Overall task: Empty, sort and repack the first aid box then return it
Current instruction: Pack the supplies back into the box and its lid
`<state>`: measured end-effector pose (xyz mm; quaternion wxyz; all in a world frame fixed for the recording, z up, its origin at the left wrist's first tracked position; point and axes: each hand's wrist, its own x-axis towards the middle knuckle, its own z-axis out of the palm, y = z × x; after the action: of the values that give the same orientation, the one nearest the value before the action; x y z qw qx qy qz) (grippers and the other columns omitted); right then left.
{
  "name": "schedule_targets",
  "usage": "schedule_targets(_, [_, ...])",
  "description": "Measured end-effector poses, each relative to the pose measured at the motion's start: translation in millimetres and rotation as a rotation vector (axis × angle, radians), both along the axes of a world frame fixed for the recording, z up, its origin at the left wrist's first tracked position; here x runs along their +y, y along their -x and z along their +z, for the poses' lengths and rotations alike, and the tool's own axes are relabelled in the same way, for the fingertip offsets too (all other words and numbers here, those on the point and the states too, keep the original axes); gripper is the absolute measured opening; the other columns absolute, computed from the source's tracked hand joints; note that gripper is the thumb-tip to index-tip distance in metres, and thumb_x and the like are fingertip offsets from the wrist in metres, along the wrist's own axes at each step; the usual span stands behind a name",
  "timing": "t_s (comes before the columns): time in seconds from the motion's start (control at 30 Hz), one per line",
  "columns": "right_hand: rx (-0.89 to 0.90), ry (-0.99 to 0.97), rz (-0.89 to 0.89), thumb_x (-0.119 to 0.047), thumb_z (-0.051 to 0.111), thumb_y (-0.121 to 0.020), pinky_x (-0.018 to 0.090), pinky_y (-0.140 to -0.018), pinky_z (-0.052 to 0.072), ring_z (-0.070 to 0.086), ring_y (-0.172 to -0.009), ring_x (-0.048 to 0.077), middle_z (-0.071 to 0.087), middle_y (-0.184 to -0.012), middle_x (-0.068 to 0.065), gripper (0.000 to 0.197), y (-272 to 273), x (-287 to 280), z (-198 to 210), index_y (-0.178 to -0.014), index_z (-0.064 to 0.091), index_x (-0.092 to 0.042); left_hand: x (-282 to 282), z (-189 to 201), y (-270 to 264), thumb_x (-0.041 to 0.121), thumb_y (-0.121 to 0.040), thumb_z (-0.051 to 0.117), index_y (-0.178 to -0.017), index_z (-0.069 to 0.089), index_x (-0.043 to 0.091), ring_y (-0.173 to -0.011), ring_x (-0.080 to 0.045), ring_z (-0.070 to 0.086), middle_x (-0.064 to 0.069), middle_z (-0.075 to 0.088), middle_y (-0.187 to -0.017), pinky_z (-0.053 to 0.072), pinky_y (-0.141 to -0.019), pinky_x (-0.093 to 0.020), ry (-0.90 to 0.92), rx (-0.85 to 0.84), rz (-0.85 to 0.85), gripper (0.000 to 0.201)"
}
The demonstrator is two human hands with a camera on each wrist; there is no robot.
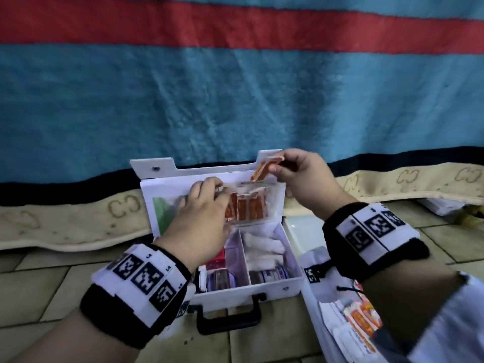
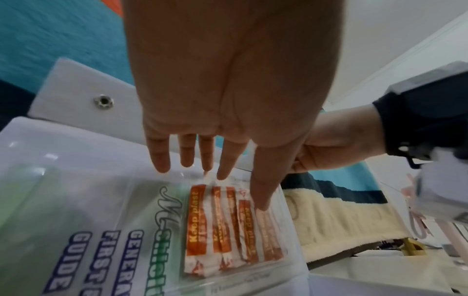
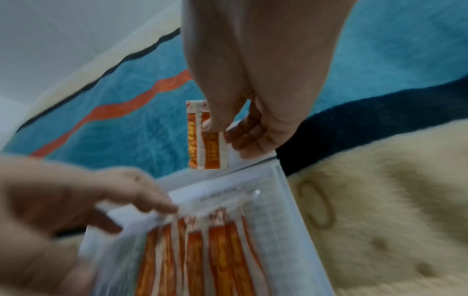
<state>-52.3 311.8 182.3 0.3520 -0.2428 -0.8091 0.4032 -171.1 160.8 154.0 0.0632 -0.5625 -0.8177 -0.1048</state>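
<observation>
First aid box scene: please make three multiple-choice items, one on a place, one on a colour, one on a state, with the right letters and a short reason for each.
1. Where is the clear bag of plasters?
A. held in front of the open lid
B. on the floor tiles
C. under the box

2. What colour is the print on the plaster strips?
A. green
B. orange
C. purple

3. What state is the first aid box in?
A. shut and latched
B. open and empty
C. open with items in its compartments

Answers:
1 A: the left hand holds the bag up against the lid.
2 B: the strips pinched by the right hand show orange bands.
3 C: the lid stands up, and white gloves and bottles lie inside.
</observation>
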Motion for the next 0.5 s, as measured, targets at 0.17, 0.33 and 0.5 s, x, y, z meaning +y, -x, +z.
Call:
schedule_targets(0.17, [0.028, 0.026, 0.036, 0.006, 0.068, -0.078, 0.004, -0.057, 0.039, 0.052, -0.051, -0.013, 0.060, -0.052, -0.019, 0.020, 15, 4, 1, -0.072, 0.065, -0.013, -2, -4, 2, 0.030, -0.086, 0.058, -0.133, 0.034, 0.029, -0.136, -0.017, 0.017, 0.006, 0.016, -0.147, 0.025, -0.108, -0.037, -0.009, -0.001, -0.018, 0.053])
schedule_targets(0.33, [-0.152, -0.250, -0.053, -0.004, 0.072, -0.074, -0.002, -0.063, 0.038, 0.056, -0.063, -0.019, 0.062, -0.061, -0.027, 0.017, 15, 6, -5, -0.075, 0.077, -0.020, -2, -6, 6, 0.031, -0.088, 0.057, -0.135, 0.032, 0.034, -0.140, -0.015, 0.013, 0.009, 0.010, -0.150, 0.019, -0.112, -0.038, -0.002, -0.014, -0.034, 0.053])
schedule_targets(0.5, [-0.441, -0.566, -0.003, -0.007, 0.065, -0.080, 0.033, -0.081, 0.052, 0.067, -0.088, 0.018, 0.074, -0.096, -0.003, 0.022, 6, 17, 2, -0.091, 0.076, -0.023, -3, -7, 8, 0.029, -0.088, 0.059, -0.135, 0.032, 0.035, -0.140, -0.014, 0.012, 0.010, 0.010, -0.151, 0.019, -0.112, -0.039, -0.012, -0.044, -0.040, 0.055])
